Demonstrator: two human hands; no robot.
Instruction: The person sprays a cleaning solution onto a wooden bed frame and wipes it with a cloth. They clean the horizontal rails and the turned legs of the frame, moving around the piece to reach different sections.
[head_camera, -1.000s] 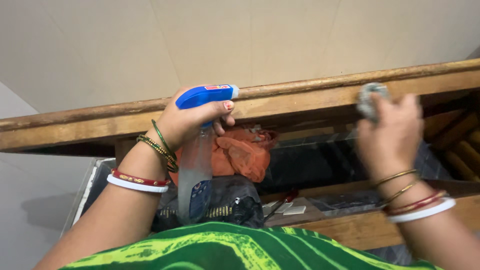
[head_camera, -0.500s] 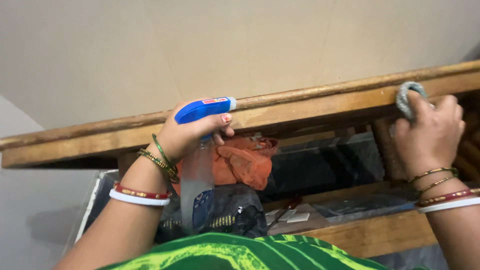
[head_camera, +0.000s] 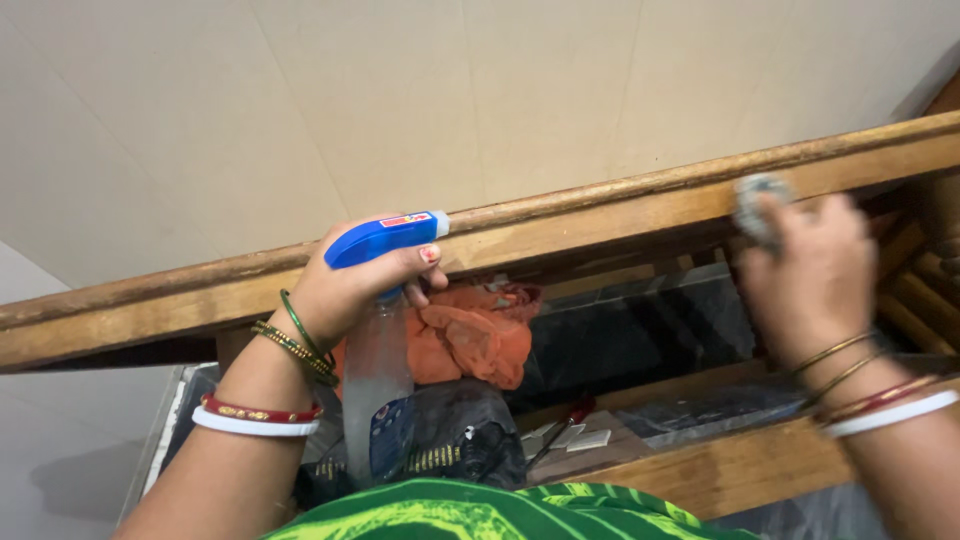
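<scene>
**Cloth hand drawn back along the rail**

We see the right hand (head_camera: 812, 275), its grip closed on a small crumpled grey cloth (head_camera: 757, 203), pressed to the long brown wooden rail (head_camera: 560, 225). Half a second ago it sat further right; now blurred, it has slid leftward, which we read as a wiping stroke. The left hand (head_camera: 345, 290) still clasps the clear plastic spray bottle with blue trigger head (head_camera: 385, 300), nozzle against the rail.

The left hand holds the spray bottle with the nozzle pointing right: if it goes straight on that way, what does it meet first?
Probably the wooden rail: the left hand keeps the spray bottle close along it; depth unclear.
</scene>
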